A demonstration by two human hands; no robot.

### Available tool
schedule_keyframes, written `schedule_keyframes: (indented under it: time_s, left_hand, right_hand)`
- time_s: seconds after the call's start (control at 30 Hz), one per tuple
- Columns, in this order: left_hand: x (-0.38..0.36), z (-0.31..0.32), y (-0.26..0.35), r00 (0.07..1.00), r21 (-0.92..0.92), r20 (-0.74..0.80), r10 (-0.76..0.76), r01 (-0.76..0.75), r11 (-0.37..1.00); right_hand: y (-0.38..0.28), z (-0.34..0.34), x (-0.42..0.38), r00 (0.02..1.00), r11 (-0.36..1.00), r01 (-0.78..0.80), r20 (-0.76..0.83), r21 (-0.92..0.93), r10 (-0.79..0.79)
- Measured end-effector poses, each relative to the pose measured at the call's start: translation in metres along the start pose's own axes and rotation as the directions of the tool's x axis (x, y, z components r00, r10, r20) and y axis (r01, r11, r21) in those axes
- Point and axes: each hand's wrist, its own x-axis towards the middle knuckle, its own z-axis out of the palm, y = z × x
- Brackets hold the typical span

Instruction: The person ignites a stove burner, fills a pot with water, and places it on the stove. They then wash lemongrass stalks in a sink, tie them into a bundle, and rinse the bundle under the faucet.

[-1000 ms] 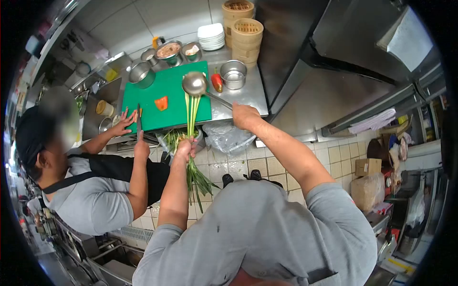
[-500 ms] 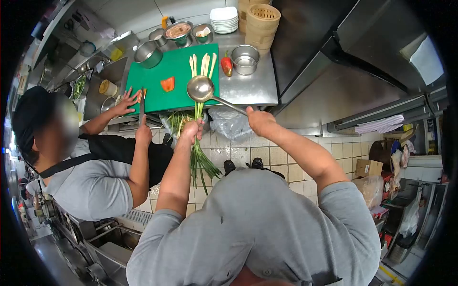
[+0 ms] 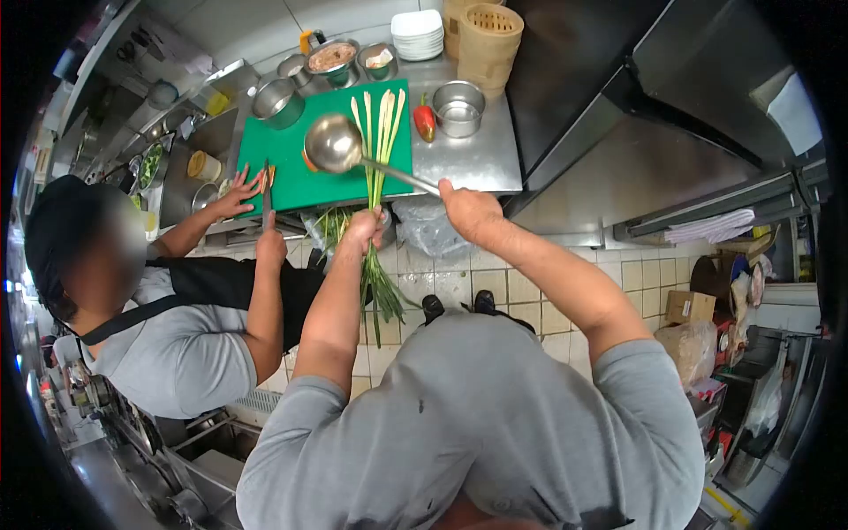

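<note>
My left hand (image 3: 363,230) is closed around a bunch of scallions (image 3: 383,132) at the board's front edge. Their white ends lie across the green cutting board (image 3: 281,150), while the green tops hang down over the floor. Gripped by its handle, a metal ladle (image 3: 335,142) is in my right hand (image 3: 471,212). The ladle's bowl overlaps the board left of the white stalks, and its handle crosses them. Partly hidden behind the bowl is an orange-red pepper piece (image 3: 308,162). A red pepper (image 3: 424,122) lies on the steel counter beside the board.
A co-worker at left holds a knife (image 3: 268,203) over pepper strips on the board. Metal containers (image 3: 277,104), a bowl of minced food (image 3: 333,58), stacked white plates (image 3: 417,37) and bamboo steamers (image 3: 489,49) line the back. An empty-looking metal pot (image 3: 458,109) stands right.
The ladle has moved left off the scallions, its bowl now over the pepper piece. My right hand has shifted slightly left with it. My left hand still grips the scallions.
</note>
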Motion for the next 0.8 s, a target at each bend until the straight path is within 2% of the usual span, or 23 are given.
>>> schedule_keyframes:
  time_s: [0.13, 0.17, 0.23, 0.33, 0.43, 0.5, 0.57, 0.63, 0.7, 0.73, 0.8]
  left_hand:
    - [0.009, 0.0, 0.005, 1.0, -0.054, 0.011, -0.018, 0.019, 0.998]
    - [0.011, 0.001, 0.007, 1.0, -0.066, 0.005, 0.004, -0.004, 0.998]
    - [0.011, 0.001, 0.006, 1.0, -0.07, 0.019, 0.001, 0.0, 0.998]
    - [0.016, 0.0, 0.008, 1.0, -0.055, 0.02, 0.018, -0.017, 0.998]
    - [0.014, 0.004, 0.009, 0.999, -0.022, 0.025, 0.042, -0.042, 0.999]
    - [0.009, 0.001, -0.002, 0.999, -0.02, 0.025, 0.033, -0.033, 0.999]
    - [0.013, 0.004, 0.004, 0.996, -0.052, 0.04, 0.081, -0.079, 0.995]
    - [0.01, 0.003, 0.003, 0.998, -0.06, 0.032, 0.053, -0.051, 0.997]
    - [0.017, 0.0, 0.005, 0.998, 0.004, 0.041, 0.053, -0.054, 0.999]
    - [0.025, 0.002, 0.01, 0.997, -0.001, 0.043, 0.065, -0.065, 0.998]
    - [0.022, 0.0, 0.0, 0.996, -0.008, 0.048, 0.076, -0.075, 0.997]
  right_hand:
    - [0.013, 0.005, 0.007, 0.984, 0.995, 0.015, 0.179, -0.103, 0.004]
    - [0.013, -0.005, 0.003, 0.985, 0.994, 0.011, 0.173, -0.106, 0.008]
    - [0.011, -0.003, -0.016, 0.998, 0.998, -0.058, 0.026, 0.015, 0.057]
    - [0.037, 0.036, -0.015, 0.996, 0.997, -0.063, 0.059, -0.051, 0.066]
    - [0.031, 0.007, -0.012, 0.995, 0.993, -0.042, 0.084, -0.106, 0.051]
    - [0.019, 0.008, -0.022, 0.993, 0.996, -0.07, 0.09, -0.062, 0.075]
    - [0.022, 0.018, -0.018, 0.995, 0.995, -0.103, -0.013, 0.001, 0.103]
    - [0.03, 0.03, -0.011, 0.997, 0.996, -0.082, 0.007, -0.032, 0.082]
    - [0.029, 0.016, -0.008, 0.995, 0.998, -0.034, 0.09, -0.054, 0.039]
    - [0.027, 0.007, -0.005, 0.996, 0.998, -0.033, 0.081, -0.062, 0.038]
    - [0.01, 0.004, -0.011, 0.993, 0.994, -0.105, 0.059, 0.022, 0.104]
